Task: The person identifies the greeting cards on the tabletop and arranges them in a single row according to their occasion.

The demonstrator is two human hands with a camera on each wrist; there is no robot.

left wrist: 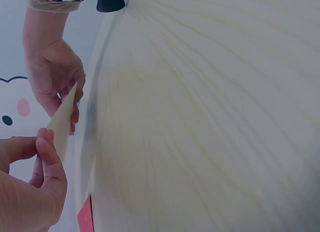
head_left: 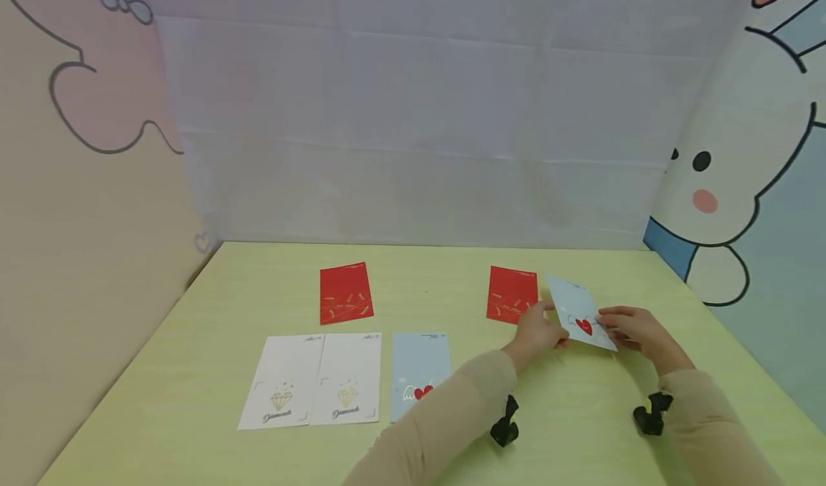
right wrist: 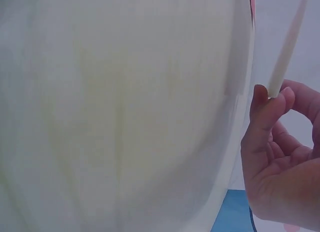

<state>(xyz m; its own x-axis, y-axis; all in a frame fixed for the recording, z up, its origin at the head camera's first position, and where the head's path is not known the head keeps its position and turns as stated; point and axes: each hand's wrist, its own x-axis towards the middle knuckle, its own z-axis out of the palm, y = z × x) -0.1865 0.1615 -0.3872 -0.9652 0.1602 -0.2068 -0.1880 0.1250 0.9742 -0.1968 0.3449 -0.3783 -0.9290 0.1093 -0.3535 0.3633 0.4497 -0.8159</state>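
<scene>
A light blue card [head_left: 576, 312] with a red heart is held tilted above the right part of the table. My left hand [head_left: 537, 330] pinches its left edge between thumb and fingers. On the opposite edge, my right hand [head_left: 639, 334] pinches it near the lower corner. The left wrist view shows the card [left wrist: 62, 124] nearly edge-on between both hands. In the right wrist view, thumb and fingers of the right hand [right wrist: 280, 157] grip the thin edge of the card [right wrist: 287, 54]. Just behind the left hand lies a red card [head_left: 512, 291], partly covered by its fingers.
Another red card [head_left: 345, 294] lies at the back left of the yellow table [head_left: 213, 371]. Two white diamond-printed cards [head_left: 284, 378] lie side by side at front left. Beside them is a second blue heart card [head_left: 421, 364], partly hidden by my left sleeve. A white sheet [head_left: 419, 127] hangs behind.
</scene>
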